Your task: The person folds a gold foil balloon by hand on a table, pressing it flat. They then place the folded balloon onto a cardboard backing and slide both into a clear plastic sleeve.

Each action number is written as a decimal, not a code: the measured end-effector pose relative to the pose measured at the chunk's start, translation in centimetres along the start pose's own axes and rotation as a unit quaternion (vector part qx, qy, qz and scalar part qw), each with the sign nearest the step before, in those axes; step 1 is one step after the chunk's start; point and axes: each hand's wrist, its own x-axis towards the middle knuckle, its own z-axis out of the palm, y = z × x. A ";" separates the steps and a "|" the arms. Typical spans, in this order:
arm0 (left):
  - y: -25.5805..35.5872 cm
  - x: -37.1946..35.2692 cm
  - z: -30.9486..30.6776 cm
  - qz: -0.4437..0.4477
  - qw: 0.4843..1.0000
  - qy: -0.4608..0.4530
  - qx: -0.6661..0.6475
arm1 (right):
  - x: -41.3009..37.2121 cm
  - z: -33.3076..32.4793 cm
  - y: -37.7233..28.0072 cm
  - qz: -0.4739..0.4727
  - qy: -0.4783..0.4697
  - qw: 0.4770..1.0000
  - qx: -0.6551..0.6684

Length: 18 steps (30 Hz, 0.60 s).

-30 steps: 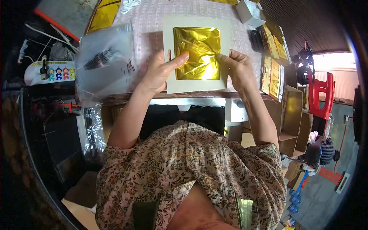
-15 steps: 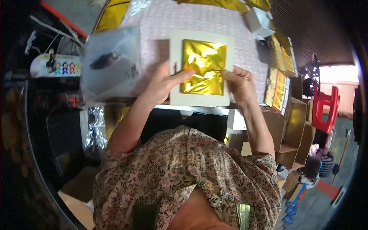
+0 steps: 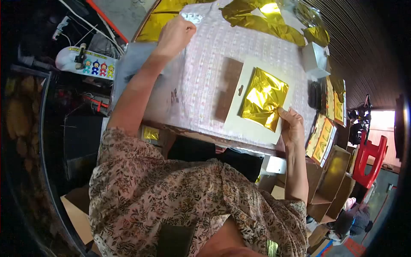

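Observation:
My right hand (image 3: 293, 124) pinches the right edge of a pale card (image 3: 235, 124) with a hang hole, its thumb on the folded gold foil sheet (image 3: 263, 100) lying against the card. The card is tilted above the table's front part and casts a shadow to its left. At the far left of the table my left hand (image 3: 176, 36) has its fingers curled together, beside a small shiny clear-white item (image 3: 192, 17). What those fingers hold, if anything, is hidden. Under my left forearm lies a clear plastic bag (image 3: 165, 96) with dark marks.
Pinkish bubble wrap covers the table (image 3: 209, 64). Gold foil pieces (image 3: 257, 21) lie along the back. At the right edge stand a white box (image 3: 316, 60) and printed packages (image 3: 322, 139), with cardboard boxes (image 3: 332, 173) below. A red stool (image 3: 371, 160) stands farther right.
My left hand has let go of the card and moved up and left to the table's far side. My right hand keeps the card, now tilted and farther right. The view has turned.

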 end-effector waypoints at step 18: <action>-6.2 9.5 5.2 0.052 0.994 -0.013 0.096 | 1.0 -0.9 -0.1 -0.016 0.011 1.000 -0.006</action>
